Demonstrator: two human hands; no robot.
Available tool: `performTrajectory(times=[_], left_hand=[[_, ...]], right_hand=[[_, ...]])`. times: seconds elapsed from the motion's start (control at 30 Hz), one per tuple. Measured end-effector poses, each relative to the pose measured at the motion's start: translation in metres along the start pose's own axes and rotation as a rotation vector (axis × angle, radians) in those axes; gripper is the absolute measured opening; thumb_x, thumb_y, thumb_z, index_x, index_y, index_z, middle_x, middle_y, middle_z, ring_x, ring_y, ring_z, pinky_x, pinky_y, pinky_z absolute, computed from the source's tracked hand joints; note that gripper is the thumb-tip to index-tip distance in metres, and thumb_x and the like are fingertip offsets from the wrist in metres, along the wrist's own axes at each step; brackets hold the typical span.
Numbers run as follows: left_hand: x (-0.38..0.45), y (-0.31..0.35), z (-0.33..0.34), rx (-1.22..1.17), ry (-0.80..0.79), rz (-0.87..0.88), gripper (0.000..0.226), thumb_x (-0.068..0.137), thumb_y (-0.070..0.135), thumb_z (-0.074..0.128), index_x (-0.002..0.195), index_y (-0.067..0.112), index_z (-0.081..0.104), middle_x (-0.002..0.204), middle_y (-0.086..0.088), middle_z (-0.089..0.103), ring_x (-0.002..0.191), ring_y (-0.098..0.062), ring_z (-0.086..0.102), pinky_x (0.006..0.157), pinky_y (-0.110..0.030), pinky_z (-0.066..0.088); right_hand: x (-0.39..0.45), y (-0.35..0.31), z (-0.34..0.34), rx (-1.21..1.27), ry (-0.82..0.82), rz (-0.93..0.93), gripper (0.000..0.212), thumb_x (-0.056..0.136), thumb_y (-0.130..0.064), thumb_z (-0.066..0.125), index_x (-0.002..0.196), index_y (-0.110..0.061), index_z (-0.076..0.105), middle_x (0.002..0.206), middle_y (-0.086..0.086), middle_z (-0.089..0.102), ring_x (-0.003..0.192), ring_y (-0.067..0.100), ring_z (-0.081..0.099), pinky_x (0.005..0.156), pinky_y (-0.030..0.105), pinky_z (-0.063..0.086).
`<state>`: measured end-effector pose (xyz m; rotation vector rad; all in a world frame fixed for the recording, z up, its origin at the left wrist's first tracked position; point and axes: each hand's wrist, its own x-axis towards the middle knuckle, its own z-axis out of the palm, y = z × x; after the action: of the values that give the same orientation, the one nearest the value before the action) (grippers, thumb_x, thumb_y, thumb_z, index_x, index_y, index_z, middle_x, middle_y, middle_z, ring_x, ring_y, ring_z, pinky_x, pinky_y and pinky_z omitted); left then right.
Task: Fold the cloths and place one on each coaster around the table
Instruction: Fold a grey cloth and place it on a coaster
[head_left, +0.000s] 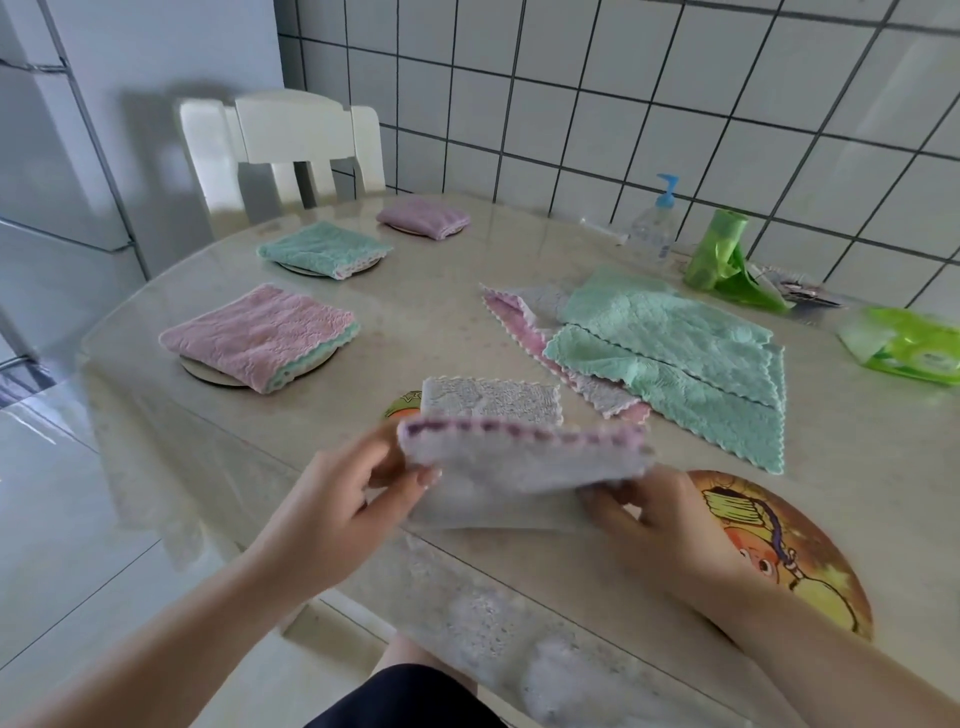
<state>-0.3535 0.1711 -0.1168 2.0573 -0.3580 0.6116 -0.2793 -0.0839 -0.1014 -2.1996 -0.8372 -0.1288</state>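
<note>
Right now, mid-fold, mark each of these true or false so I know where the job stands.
1. Both hands hold the pale lilac cloth. True: the left hand and right hand grip its two ends above the table edge.
2. Three folded cloths already sit on coasters. True: the pink cloth, the green cloth and the purple cloth.
3. The cartoon coaster by the right hand has a cloth on it. False: it is bare.
4. No unfolded cloths are left. False: a loose pile of green and pink cloths lies flat further back.
5. The pump bottle lies on its side. False: it stands upright by the tiled wall.
</note>
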Motion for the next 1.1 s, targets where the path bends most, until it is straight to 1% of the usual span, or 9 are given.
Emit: performTrajectory(times=[0.1, 0.2, 0.27, 0.33, 0.5, 0.77, 0.9, 1.03, 1.1], left_hand=[[0.025, -0.01, 0.006, -0.133, 0.046, -0.12, 0.057, 0.086, 0.031, 0.059, 0.137, 0.033, 0.035, 0.078, -0.003, 0.067, 0.065, -0.01, 0.06, 0.061, -0.02, 0.047], [0.046, -0.031, 0.007, -0.099, 0.027, -0.247, 0.085, 0.078, 0.042, 0.061, 0.141, 0.051, 0.006, 0.106, -0.011, 0.066, 0.078, -0.011, 0.064, 0.082, -0.032, 0.052], [0.055, -0.037, 0.007, -0.03, 0.001, -0.304, 0.083, 0.081, 0.034, 0.065, 0.136, 0.06, 0.008, 0.125, -0.001, 0.058, 0.079, -0.009, 0.066, 0.089, -0.036, 0.051], [0.061, -0.041, 0.009, 0.156, -0.07, -0.301, 0.071, 0.086, 0.028, 0.062, 0.14, 0.05, 0.021, 0.112, 0.011, 0.061, 0.076, -0.005, 0.062, 0.08, -0.024, 0.049], [0.067, -0.043, 0.011, 0.415, -0.16, -0.242, 0.043, 0.09, 0.033, 0.055, 0.132, 0.024, 0.05, 0.124, 0.005, 0.059, 0.09, -0.008, 0.052, 0.072, -0.013, 0.03], [0.083, -0.043, 0.011, 0.459, -0.254, -0.338, 0.052, 0.088, 0.042, 0.055, 0.136, 0.025, 0.045, 0.129, 0.0, 0.056, 0.113, -0.018, 0.053, 0.085, -0.022, 0.036], [0.086, -0.051, 0.005, 0.298, -0.166, -0.46, 0.07, 0.086, 0.042, 0.057, 0.145, 0.031, 0.021, 0.131, -0.001, 0.054, 0.107, -0.017, 0.057, 0.091, -0.031, 0.043], [0.068, -0.044, -0.004, 0.278, -0.028, -0.435, 0.066, 0.091, 0.035, 0.052, 0.146, 0.028, 0.017, 0.138, 0.003, 0.047, 0.12, -0.01, 0.049, 0.1, -0.033, 0.04], [0.06, -0.027, 0.0, 0.354, -0.085, -0.32, 0.053, 0.095, 0.031, 0.045, 0.144, 0.026, 0.027, 0.144, 0.007, 0.04, 0.131, -0.009, 0.038, 0.107, -0.028, 0.031]], right_hand=[[0.025, 0.002, 0.003, 0.092, 0.063, 0.155, 0.011, 0.088, -0.017, 0.058, 0.09, -0.026, 0.052, 0.08, -0.002, 0.066, 0.064, 0.006, 0.06, 0.061, 0.027, 0.049], [0.047, 0.008, 0.009, 0.166, 0.076, 0.258, 0.036, 0.089, -0.02, 0.058, 0.121, -0.027, 0.043, 0.09, -0.009, 0.064, 0.076, 0.006, 0.064, 0.064, 0.021, 0.05], [0.057, 0.013, 0.013, 0.17, 0.058, 0.303, 0.052, 0.089, -0.021, 0.059, 0.133, -0.033, 0.034, 0.094, -0.007, 0.063, 0.081, 0.006, 0.063, 0.065, 0.013, 0.044], [0.062, 0.02, 0.017, 0.147, 0.008, 0.318, 0.061, 0.09, -0.019, 0.058, 0.138, -0.042, 0.028, 0.107, -0.004, 0.062, 0.084, 0.008, 0.064, 0.071, 0.015, 0.045], [0.063, 0.025, 0.02, -0.024, -0.079, 0.297, 0.046, 0.088, -0.014, 0.051, 0.128, -0.038, 0.052, 0.121, 0.006, 0.063, 0.104, 0.034, 0.059, 0.092, 0.044, 0.048], [0.066, 0.023, 0.02, -0.06, -0.077, 0.34, 0.045, 0.087, -0.015, 0.051, 0.129, -0.031, 0.053, 0.118, 0.002, 0.064, 0.107, 0.027, 0.059, 0.094, 0.036, 0.046], [0.07, 0.024, 0.017, -0.077, -0.098, 0.334, 0.047, 0.088, -0.016, 0.052, 0.133, -0.03, 0.049, 0.133, -0.006, 0.054, 0.109, 0.009, 0.056, 0.087, 0.02, 0.04], [0.069, 0.02, 0.01, -0.118, -0.122, 0.302, 0.058, 0.089, -0.023, 0.055, 0.143, -0.027, 0.032, 0.143, -0.005, 0.036, 0.08, -0.008, 0.055, 0.082, 0.02, 0.042], [0.071, 0.012, 0.005, -0.24, -0.097, 0.23, 0.056, 0.091, -0.024, 0.051, 0.143, -0.026, 0.031, 0.148, -0.004, 0.027, 0.116, 0.001, 0.047, 0.104, 0.03, 0.035]])
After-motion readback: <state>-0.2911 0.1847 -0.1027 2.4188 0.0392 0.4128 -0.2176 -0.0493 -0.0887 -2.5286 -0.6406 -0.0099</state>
